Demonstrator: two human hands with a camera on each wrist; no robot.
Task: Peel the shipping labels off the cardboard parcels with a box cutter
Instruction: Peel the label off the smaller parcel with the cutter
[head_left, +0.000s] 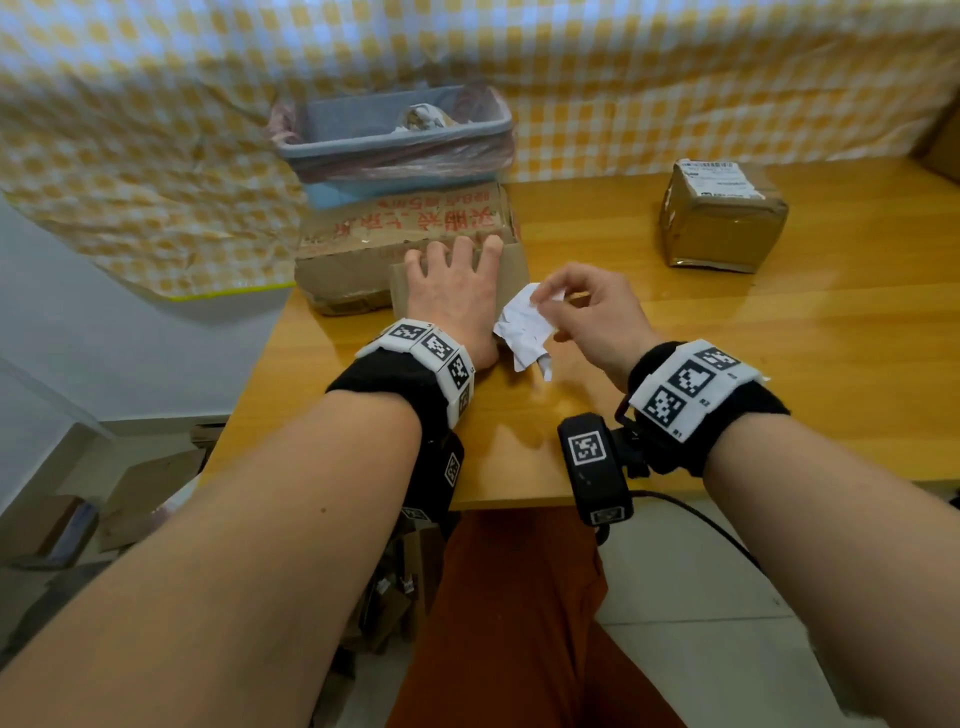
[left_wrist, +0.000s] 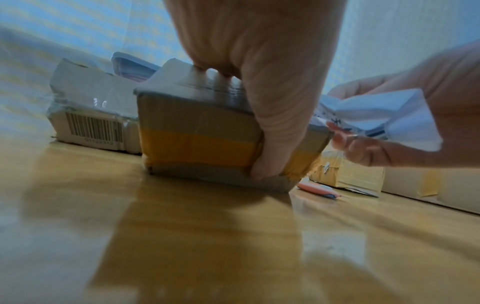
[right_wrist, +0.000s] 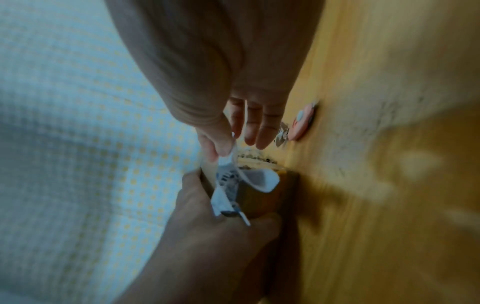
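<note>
A small cardboard parcel (left_wrist: 192, 133) with a yellow tape band stands on the wooden table (head_left: 779, 338). My left hand (head_left: 452, 296) grips it from above, fingers over the top and thumb (left_wrist: 272, 144) down its near side. My right hand (head_left: 587, 312) pinches a crumpled white shipping label (head_left: 522, 325) between thumb and forefinger, just right of the parcel. The label (right_wrist: 228, 179) trails down to the parcel's edge; I cannot tell whether it still sticks there. A pink box cutter (left_wrist: 318, 189) lies on the table behind the parcel, with no hand on it.
A grey bin (head_left: 395, 140) lined with a plastic bag stands on a flat carton (head_left: 405, 228) behind my left hand. A second taped parcel (head_left: 722, 218), label on top, sits at the far right. The table's front edge runs under my wrists.
</note>
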